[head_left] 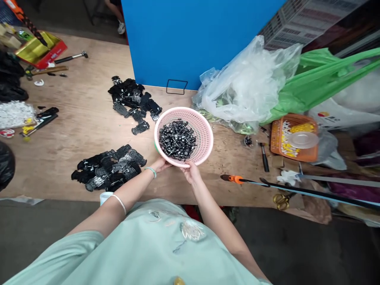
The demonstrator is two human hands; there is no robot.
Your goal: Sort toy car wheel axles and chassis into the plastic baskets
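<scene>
A round pink basket [204, 136] holds many small black parts [177, 139], some with metal pins. My left hand [162, 164] grips its near rim from the left, fingers partly hidden beneath. Close beside it, my right hand [190, 171] holds the same rim, with the thumb over the edge. To the left of my left hand lies a pile of black moulded plastic pieces [109, 168]. Another heap of black pieces [133, 99] is beyond it, left of the basket's far side.
A blue panel [192, 39] stands at the back. Clear plastic bags [246, 87], an orange basket [276, 136], a hammer [264, 157], an orange-tipped tool [236, 179] and scissors [281, 201] are on the right. Another hammer [71, 57] lies back left, near a red box [56, 53].
</scene>
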